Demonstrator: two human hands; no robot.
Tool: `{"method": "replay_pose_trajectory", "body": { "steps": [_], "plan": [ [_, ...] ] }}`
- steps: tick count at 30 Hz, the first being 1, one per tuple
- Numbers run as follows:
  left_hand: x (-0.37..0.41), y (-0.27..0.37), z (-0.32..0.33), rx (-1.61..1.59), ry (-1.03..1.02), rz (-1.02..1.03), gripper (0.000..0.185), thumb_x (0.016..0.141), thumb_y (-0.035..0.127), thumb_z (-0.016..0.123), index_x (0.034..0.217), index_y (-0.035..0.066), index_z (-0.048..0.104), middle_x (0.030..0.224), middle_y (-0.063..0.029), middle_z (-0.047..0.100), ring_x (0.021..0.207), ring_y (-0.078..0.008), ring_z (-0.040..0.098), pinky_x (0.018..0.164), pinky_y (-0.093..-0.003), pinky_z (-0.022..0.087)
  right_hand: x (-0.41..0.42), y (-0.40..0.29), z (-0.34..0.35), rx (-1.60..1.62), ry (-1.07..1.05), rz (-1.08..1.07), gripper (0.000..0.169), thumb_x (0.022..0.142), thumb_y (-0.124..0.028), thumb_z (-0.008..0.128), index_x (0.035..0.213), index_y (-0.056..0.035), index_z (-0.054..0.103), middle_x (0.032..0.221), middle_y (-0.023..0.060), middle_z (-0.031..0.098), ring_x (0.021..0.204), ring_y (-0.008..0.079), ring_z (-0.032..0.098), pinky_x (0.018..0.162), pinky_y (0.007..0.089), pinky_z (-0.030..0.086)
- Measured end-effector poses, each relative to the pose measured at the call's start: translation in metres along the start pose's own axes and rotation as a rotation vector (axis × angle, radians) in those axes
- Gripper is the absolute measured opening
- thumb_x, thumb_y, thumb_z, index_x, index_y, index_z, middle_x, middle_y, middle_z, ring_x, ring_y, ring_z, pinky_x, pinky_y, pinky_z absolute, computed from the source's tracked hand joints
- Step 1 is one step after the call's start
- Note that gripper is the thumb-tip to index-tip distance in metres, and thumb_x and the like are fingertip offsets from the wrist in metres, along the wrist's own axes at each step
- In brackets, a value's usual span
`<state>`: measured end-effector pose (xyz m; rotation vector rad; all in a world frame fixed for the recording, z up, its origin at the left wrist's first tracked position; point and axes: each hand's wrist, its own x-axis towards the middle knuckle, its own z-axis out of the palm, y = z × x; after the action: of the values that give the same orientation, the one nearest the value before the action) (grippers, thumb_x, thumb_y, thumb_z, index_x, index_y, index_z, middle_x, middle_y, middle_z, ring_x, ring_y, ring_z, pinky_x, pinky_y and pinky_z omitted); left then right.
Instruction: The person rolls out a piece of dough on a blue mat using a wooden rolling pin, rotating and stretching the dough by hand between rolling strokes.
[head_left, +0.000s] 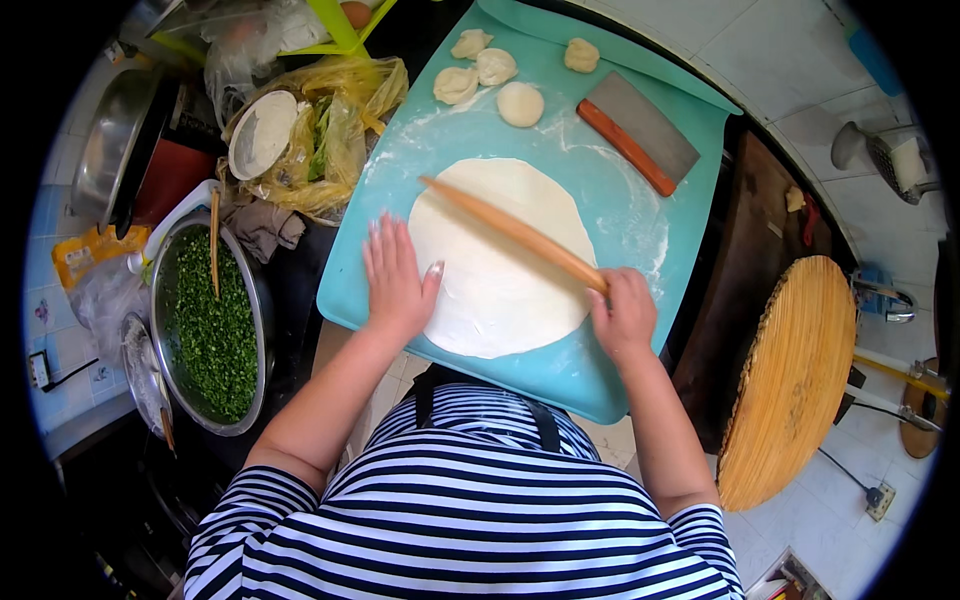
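Note:
A large round sheet of rolled-out dough (502, 307) lies on a flour-dusted turquoise mat (360, 277). My right hand (626, 311) grips the near right end of a wooden rolling pin (517, 236), which slants across the sheet towards its upper left edge. At the sheet's left edge my left hand (397, 285) rests flat, palm down, with the thumb on the dough and nothing held. Farther up the mat sit several small dough pieces (495, 67), one smooth flattened ball (520, 104) and a lone lump (582, 55). A dough scraper (637, 135) with a wooden handle lies to their right.
On the left stands a steel bowl of chopped greens (214, 337) with chopsticks (215, 240) in it. Behind it are a bowl of flour (264, 135) and a yellow plastic bag (330, 157). A round wooden board (795, 382) stands on the right.

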<state>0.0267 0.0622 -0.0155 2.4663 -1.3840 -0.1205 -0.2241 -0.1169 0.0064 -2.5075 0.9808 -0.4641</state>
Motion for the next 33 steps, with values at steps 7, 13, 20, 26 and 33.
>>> {"method": "replay_pose_trajectory", "body": {
  "steps": [7, 13, 20, 26, 33],
  "plan": [
    [0.122, 0.004, 0.008, 0.018, -0.029, 0.2, 0.06, 0.092, 0.025, 0.05, 0.143, 0.0, 0.03, 0.153, -0.0213, 0.02, 0.14, -0.0448, 0.016, 0.115, -0.0523, 0.011, 0.079, 0.012, 0.029, -0.195, 0.037, -0.132, 0.046, 0.082, -0.028, 0.064, 0.119, -0.0048, 0.054, 0.142, 0.0203, 0.037, 0.135, 0.037, 0.03, 0.113, 0.0514, 0.018],
    [0.076, 0.001, 0.008, 0.0, -0.126, 0.175, 0.063, 0.089, 0.025, 0.054, 0.143, 0.001, 0.031, 0.152, -0.0211, 0.023, 0.14, -0.0448, 0.016, 0.113, -0.0565, 0.01, 0.061, 0.003, 0.021, -0.175, -0.091, -0.122, 0.049, 0.08, -0.03, 0.066, 0.12, -0.0051, 0.054, 0.143, 0.0169, 0.038, 0.135, 0.036, 0.03, 0.113, 0.0525, 0.017],
    [0.098, 0.016, -0.008, 0.015, -0.105, 0.289, 0.062, 0.09, 0.026, 0.053, 0.143, 0.002, 0.031, 0.152, -0.0194, 0.025, 0.141, -0.0407, 0.017, 0.114, -0.0544, 0.01, 0.053, 0.016, 0.015, -0.087, 0.076, -0.148, 0.032, 0.071, -0.019, 0.075, 0.095, -0.0072, 0.057, 0.121, 0.0124, 0.053, 0.12, 0.0359, 0.044, 0.105, 0.0526, 0.029],
    [0.169, 0.027, 0.008, 0.035, -0.098, 0.367, 0.059, 0.092, 0.028, 0.051, 0.143, 0.003, 0.033, 0.151, -0.0175, 0.027, 0.142, -0.0358, 0.019, 0.116, -0.0499, 0.011, 0.086, 0.041, 0.022, -0.118, 0.145, -0.159, 0.035, 0.071, -0.024, 0.076, 0.093, -0.0055, 0.056, 0.12, 0.0145, 0.053, 0.119, 0.0367, 0.045, 0.105, 0.0531, 0.029],
    [0.143, 0.044, 0.018, 0.056, -0.17, 0.429, 0.06, 0.091, 0.029, 0.051, 0.143, 0.004, 0.034, 0.154, -0.0174, 0.021, 0.142, -0.0415, 0.015, 0.114, -0.0547, 0.01, 0.049, 0.038, 0.012, -0.139, 0.116, -0.073, 0.035, 0.071, -0.024, 0.076, 0.093, -0.0048, 0.057, 0.12, 0.0145, 0.052, 0.119, 0.0361, 0.043, 0.105, 0.0533, 0.029]
  ]
}}
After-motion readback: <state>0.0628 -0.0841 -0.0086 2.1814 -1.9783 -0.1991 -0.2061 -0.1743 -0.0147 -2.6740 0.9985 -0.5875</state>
